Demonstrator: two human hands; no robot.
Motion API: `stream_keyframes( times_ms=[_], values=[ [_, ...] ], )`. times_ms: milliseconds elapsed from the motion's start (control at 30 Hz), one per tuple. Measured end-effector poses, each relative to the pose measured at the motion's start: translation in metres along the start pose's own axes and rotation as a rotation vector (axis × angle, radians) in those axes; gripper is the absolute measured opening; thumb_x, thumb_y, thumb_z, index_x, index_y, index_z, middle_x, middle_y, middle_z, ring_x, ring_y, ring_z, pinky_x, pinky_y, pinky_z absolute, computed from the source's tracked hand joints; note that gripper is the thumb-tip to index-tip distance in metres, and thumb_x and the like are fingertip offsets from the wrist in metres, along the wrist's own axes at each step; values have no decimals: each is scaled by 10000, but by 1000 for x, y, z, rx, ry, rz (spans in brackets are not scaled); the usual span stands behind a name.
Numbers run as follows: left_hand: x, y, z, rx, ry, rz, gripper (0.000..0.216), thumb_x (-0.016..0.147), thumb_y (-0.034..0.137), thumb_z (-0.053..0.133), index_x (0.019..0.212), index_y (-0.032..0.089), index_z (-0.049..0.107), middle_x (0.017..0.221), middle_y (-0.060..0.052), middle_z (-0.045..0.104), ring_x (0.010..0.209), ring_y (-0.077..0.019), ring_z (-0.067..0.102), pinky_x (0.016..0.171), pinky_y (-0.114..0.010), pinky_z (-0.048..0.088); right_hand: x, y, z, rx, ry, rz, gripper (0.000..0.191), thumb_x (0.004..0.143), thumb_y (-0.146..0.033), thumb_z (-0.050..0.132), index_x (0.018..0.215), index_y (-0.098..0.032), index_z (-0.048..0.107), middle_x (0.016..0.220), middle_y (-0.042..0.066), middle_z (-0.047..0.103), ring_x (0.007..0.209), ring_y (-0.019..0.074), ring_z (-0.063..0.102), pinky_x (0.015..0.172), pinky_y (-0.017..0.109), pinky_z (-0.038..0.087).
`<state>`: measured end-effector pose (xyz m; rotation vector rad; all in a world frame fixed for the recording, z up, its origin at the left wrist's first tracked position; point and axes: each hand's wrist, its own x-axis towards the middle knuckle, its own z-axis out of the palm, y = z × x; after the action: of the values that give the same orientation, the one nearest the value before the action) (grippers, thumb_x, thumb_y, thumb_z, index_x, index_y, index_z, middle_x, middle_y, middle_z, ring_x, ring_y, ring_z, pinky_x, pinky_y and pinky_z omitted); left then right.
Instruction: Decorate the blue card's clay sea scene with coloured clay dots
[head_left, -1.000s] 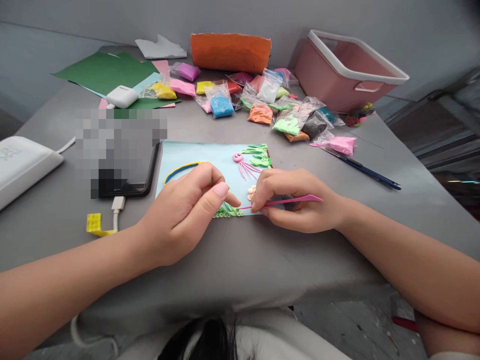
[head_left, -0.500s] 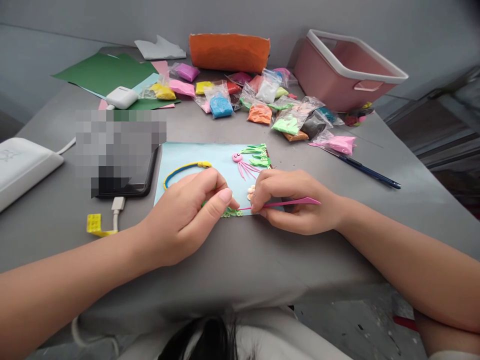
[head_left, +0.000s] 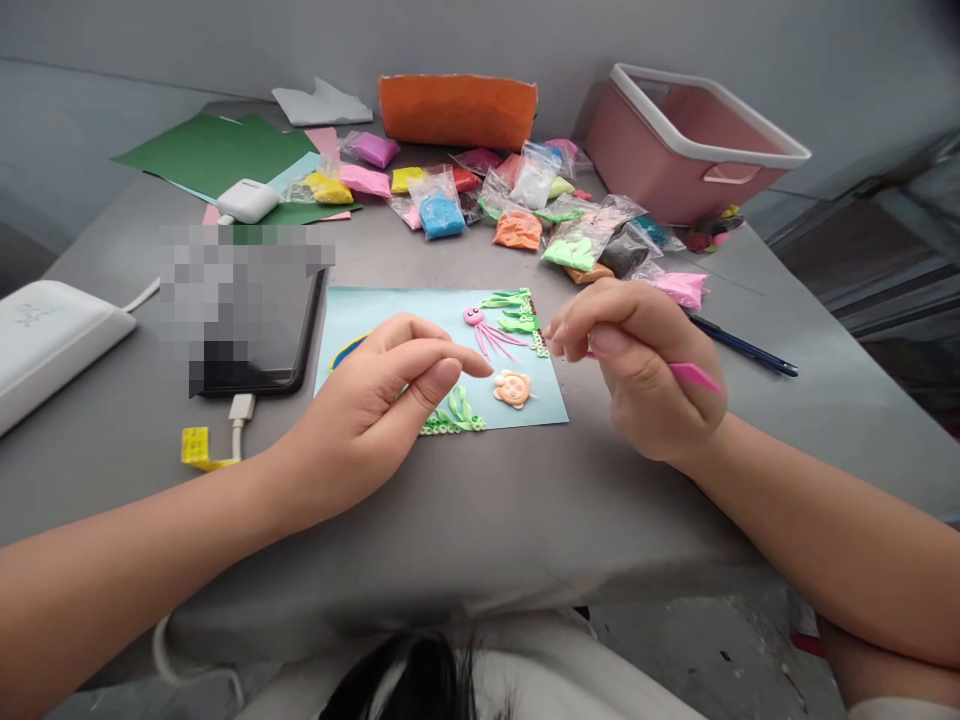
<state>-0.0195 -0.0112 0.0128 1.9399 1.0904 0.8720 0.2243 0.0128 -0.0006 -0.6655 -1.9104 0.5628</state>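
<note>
Light blue card (head_left: pixel 375 302) lay flat on the grey table (head_left: pixel 480 520), in front of the person; used as landmark. Well along, by the look of it: pink octopus (head_left: pixel 472 316) near the card's far right corner, beside far green fronds (head_left: pixel 507 300); beige turtle (head_left: pixel 512 390) near its right edge; near green fronds (head_left: pixel 461 408) on its near edge; blue-yellow strip (head_left: pixel 347 353) at its left, partly covered. Octopus and turtle looked fully formed; what was left couldn't be told, left hand blocking part of the card. Left hand (head_left: pixel 390 415) was over the card, loosely curled, index extended; couldn't tell if anything was held. Right hand (head_left: pixel 645 370), just right of the card, gripped a pink tool (head_left: pixel 694 376). Clay packets (head_left: pixel 442 214) lay beyond the card, phone (head_left: pixel 300 350) just left, pen (head_left: pixel 742 344) to the right.
</note>
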Motion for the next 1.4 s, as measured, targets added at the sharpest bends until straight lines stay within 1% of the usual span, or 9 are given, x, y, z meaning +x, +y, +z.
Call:
stream_keyframes(
  times_ms=[100, 233, 333, 433, 533, 700, 933, 1167, 1400],
  values=[
    [2, -1, -1, -14, 4, 8, 287, 1010, 355, 525, 1121, 250, 768, 946, -47, 612, 849, -175, 596, 779, -281, 488, -1, -11, 4, -145, -33, -77, 197, 1005, -126, 476, 1052, -237, 632, 762, 2, 594, 619, 124, 539, 598, 277, 466],
    [4, -3, 1, -60, -16, 6, 246, 950, 299, 637, 1175, 255, 727, 1004, -45, 704, 945, -195, 645, 846, -306, 495, -1, -20, 10, -332, -112, -203, 246, 933, -63, 619, 1079, -260, 643, 748, -12, 607, 573, 95, 534, 536, 241, 461],
    [4, -2, 5, -215, -50, -57, 250, 897, 290, 721, 1143, 248, 726, 1017, -35, 773, 978, -207, 709, 878, -312, 530, -3, -19, 14, -343, -146, -262, 265, 911, -91, 683, 1117, -254, 651, 804, 8, 607, 641, 105, 593, 586, 240, 535],
    [4, 2, 7, -386, -64, -156, 244, 857, 304, 779, 1090, 240, 750, 927, -11, 808, 889, -190, 760, 846, -284, 585, -5, -17, 17, -331, -117, -327, 243, 908, -94, 693, 1108, -229, 665, 838, 27, 615, 671, 111, 621, 600, 251, 564],
    [5, 4, 7, -504, -49, -215, 252, 785, 230, 849, 1023, 241, 765, 810, 35, 813, 814, -153, 777, 795, -214, 607, -6, -20, 16, -357, -108, -336, 233, 892, -79, 714, 1072, -224, 682, 835, 29, 651, 653, 109, 631, 573, 248, 563],
    [6, 5, 7, -618, -37, -227, 304, 678, 68, 894, 889, 234, 752, 753, 88, 806, 754, -94, 776, 718, -102, 592, -6, -25, 12, -388, -141, -344, 217, 876, -62, 732, 1027, -212, 688, 870, 43, 708, 702, 115, 690, 631, 227, 605],
    [9, 8, 10, -703, -47, -176, 265, 692, 17, 863, 821, 217, 747, 740, 95, 774, 719, -54, 741, 686, -73, 582, -2, -22, 14, -358, -89, -367, 195, 883, -41, 703, 1007, -185, 659, 856, 63, 663, 727, 136, 665, 646, 258, 584],
    [9, 7, 10, -640, 16, -120, 57, 835, 137, 790, 840, 195, 789, 811, 40, 790, 771, -44, 731, 700, -56, 560, 3, -14, 12, -269, 58, -152, 59, 946, -166, 641, 980, -215, 639, 880, 40, 651, 672, 125, 571, 558, 267, 478],
    [9, 4, 10, -610, 22, -153, 108, 783, 177, 842, 878, 215, 806, 843, 35, 785, 741, -55, 707, 664, -88, 559, 3, -13, 14, -101, 3, -82, 114, 998, -172, 546, 954, -214, 642, 798, 23, 623, 787, 151, 632, 717, 299, 533]
  ],
)
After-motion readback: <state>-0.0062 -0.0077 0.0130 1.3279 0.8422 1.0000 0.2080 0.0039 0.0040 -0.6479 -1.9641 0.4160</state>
